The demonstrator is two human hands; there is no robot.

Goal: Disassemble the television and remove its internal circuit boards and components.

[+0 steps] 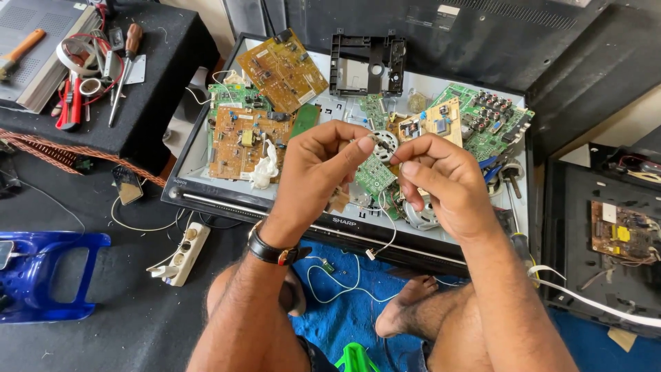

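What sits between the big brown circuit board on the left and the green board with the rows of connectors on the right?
In the head view, both hands: left hand and right hand, pinching a small round motor part between brown circuit board and green board.

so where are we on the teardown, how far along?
Done: several circuit boards already lie loose on the flat-panel chassis, along with a black plastic frame. In hand: left hand and right hand together hold a small round motor-like part with a white lead. Left: the green board at the right; whether it is still fastened is unclear.
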